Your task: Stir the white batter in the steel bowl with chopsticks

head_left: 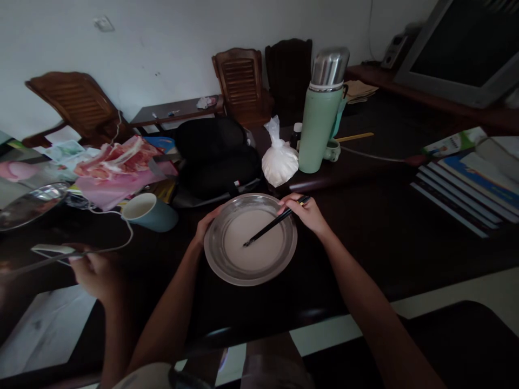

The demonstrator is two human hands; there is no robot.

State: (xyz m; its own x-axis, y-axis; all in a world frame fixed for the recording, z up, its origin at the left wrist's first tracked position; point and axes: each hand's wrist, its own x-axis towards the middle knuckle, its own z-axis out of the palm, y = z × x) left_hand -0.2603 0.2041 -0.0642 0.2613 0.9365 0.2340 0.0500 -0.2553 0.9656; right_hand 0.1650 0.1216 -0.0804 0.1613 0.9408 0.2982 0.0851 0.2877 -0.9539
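Note:
A round metal bowl (211, 254) sits on the dark table in front of me, holding a smooth whitish liquid (253, 254). My left hand (206, 224) grips the bowl's left side, its fingers partly hidden behind the wall. In my right hand (304, 212) are black chopsticks (275, 222) with a gold band. They slant down to the left, and their tips dip into the liquid near the middle. My right fingers are closed around them, just over the bowl's right rim. Behind the bowl stands a tied clear bag of white powder (279, 162).
Another person's hand (95, 275) holds a thin long item at left, near a blue-grey cup (150, 212) and a white cord. Raw meat (117, 159) lies on pink plastic. A black case (219, 156), green thermos (320, 127) and stacked books (466, 189) stand farther back.

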